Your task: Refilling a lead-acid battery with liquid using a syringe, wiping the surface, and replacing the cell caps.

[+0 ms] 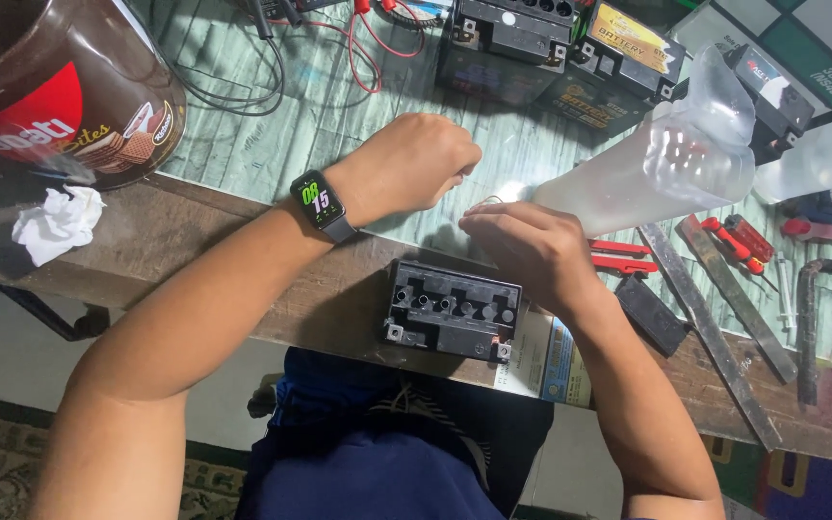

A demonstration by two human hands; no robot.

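Note:
My left hand (416, 162), with a smartwatch (323, 204) on the wrist, is closed in a fist above the table. My right hand (522, 246) is curled beside it, fingers pinched on something small and thin, possibly a wire, that is mostly hidden. Both hands meet just beyond a small black battery (453, 310) with several open cell holes on top, standing at the table's near edge. A clear plastic bottle (662, 169) lies tilted right of my hands, its neck close to my right fingers.
Two more black batteries (556, 48) stand at the back with red and black leads (363, 43). A large brown jar (60, 87) and crumpled tissue (58, 221) are at left. Red-handled pliers (739, 241), metal bars (715, 327) and tools lie right.

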